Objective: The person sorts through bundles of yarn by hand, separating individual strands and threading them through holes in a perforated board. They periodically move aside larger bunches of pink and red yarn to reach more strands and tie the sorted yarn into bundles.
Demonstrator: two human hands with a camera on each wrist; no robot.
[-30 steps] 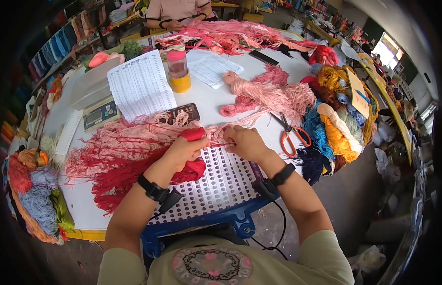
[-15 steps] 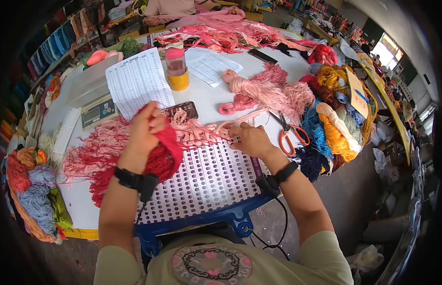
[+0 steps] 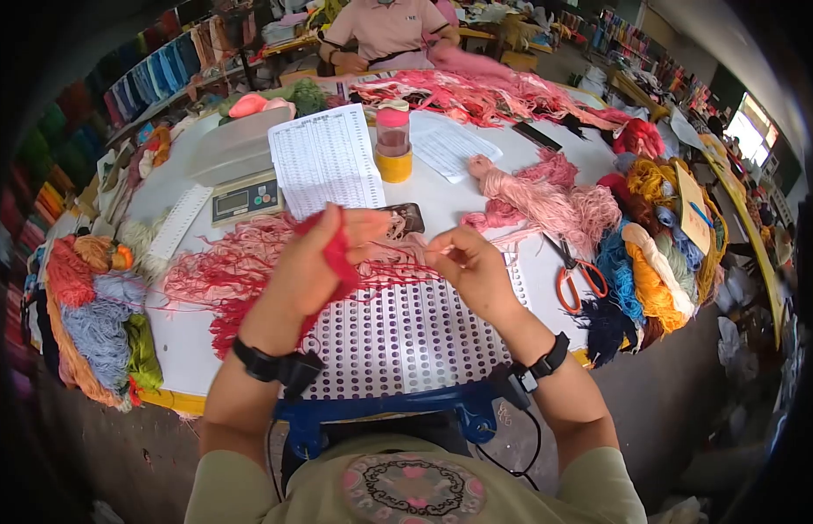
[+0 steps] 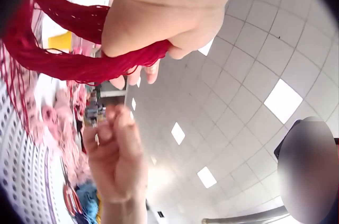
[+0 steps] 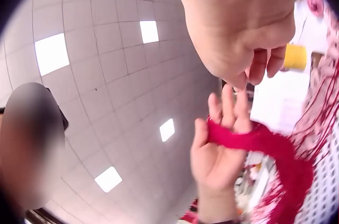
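My left hand (image 3: 310, 266) is raised over the table's left middle, fingers straight. A dark red yarn skein (image 5: 233, 138) lies across its palm, between thumb and fingers, and loops down beside the wrist (image 4: 63, 68). Facing it, my right hand (image 3: 476, 272) has thumb and forefinger pinched together on what looks like a thin thread end; the other fingers curl in. Below, loose pink and red yarn (image 3: 216, 271) spreads from the left toward the right hand, thin red strands trailing over a white sheet with purple dots (image 3: 397, 341).
Orange-handled scissors (image 3: 574, 281) lie to the right, near pink skeins (image 3: 546, 199) and a heap of coloured yarn (image 3: 655, 271). A scale (image 3: 246, 199), a printed list (image 3: 326, 162), a pink-lidded bottle (image 3: 392, 140) and a phone (image 3: 411, 216) stand beyond. Another person sits opposite.
The left hand lifted away from the right hand with the red skein, then swung back toward it, palm opened. The right hand rose slightly off the strands. The head view shifted.
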